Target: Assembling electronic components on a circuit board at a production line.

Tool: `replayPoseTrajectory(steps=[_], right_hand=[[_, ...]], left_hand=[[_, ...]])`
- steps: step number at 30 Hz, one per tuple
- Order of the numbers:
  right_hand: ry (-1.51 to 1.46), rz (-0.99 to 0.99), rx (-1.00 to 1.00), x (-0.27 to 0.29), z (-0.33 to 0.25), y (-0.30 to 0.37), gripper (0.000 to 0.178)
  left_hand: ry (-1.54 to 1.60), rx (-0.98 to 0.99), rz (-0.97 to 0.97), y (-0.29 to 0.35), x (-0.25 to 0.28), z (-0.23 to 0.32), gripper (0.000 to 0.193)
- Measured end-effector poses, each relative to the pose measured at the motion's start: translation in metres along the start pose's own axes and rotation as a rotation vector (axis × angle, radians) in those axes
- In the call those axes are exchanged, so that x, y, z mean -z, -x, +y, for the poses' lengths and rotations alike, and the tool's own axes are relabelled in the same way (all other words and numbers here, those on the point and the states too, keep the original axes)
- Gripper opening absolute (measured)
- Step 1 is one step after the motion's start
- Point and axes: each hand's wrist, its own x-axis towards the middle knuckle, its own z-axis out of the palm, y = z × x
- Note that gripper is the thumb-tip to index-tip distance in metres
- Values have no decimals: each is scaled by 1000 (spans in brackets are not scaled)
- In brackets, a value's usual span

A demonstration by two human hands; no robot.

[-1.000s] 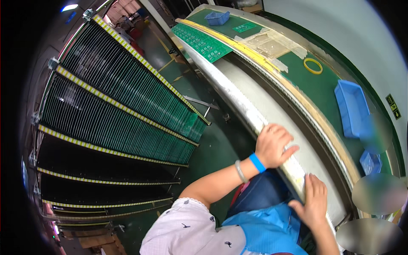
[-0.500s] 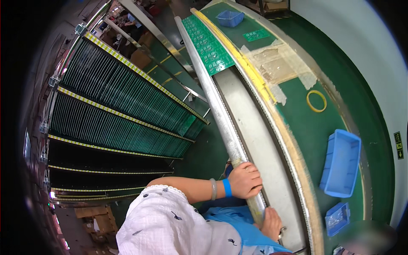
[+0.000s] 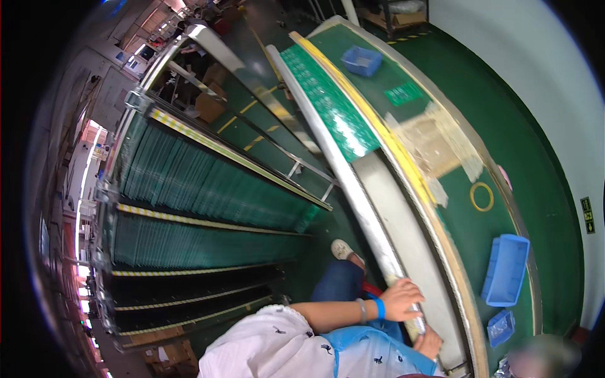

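Observation:
A long silver rail (image 3: 362, 201) runs along the near side of a conveyor line. My left hand (image 3: 403, 299), with a blue wristband and a pale bangle above it, is closed over the rail, its fingers curled across the top. Just nearer to me, my right hand (image 3: 428, 343) also grips the rail; part of it is hidden by my clothing. Farther along, a row of green circuit boards (image 3: 331, 104) lies between the silver rail and a yellow-edged rail (image 3: 403, 167). Bare pale conveyor bed (image 3: 403, 211) shows between those boards and my hands.
At left stands a tiered rack (image 3: 220, 223) packed with upright green boards. On the green bench beyond the conveyor are a tape roll (image 3: 481, 196), a large blue bin (image 3: 506, 271), a small blue bin (image 3: 501, 327), a far blue bin (image 3: 362, 61) and a loose board (image 3: 403, 94).
The view has shifted, so the conveyor and bench appear lower and farther right. My leg and a light shoe have come into sight. Both hands remain on the rail.

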Motion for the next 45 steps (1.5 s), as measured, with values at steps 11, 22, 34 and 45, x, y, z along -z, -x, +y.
replayPoseTrajectory(steps=[11,22,34,45], right_hand=[[312,-304,-460,20,-26,-4,45],[554,-1452,-398,-10,17,-217,31],[-251,-142,459,62,-428,-620,33],[-231,-40,597,-52,-503,-828,47]], left_hand=[[-141,-103,481,68,402,70,46],[-965,287,930,159,483,159,41],[-1465,620,943,62,574,107,57],[-1246,771,1251,55,593,67,83]])
